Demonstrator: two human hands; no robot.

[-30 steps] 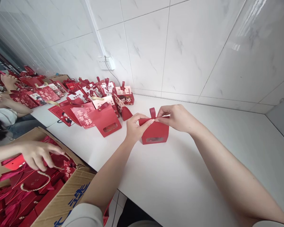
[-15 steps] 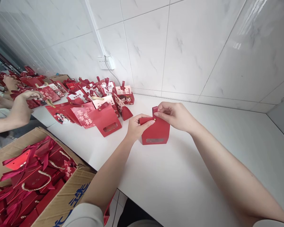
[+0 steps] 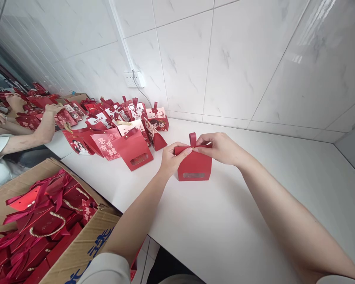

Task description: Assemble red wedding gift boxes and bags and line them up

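Note:
A small red gift box (image 3: 194,169) with a clear window stands on the white table (image 3: 225,225) in front of me. My left hand (image 3: 171,158) pinches the left side of its top flap. From the right, my right hand (image 3: 220,147) pinches the same top edge, just beside the red loop handle (image 3: 192,139). Both hands meet at the box's top seam, fingers pressed together.
Several finished red gift boxes (image 3: 130,130) crowd the table along the tiled wall at the left. A cardboard carton (image 3: 85,248) of flat red boxes and ribbons sits at lower left. Other people's arms (image 3: 29,134) reach over the table at far left. A wall socket (image 3: 133,79) hangs above.
The box's top flap was tilted open half a second ago and is now pinched upright with the loop handle standing. Another person's hand left the carton and reaches to the far boxes.

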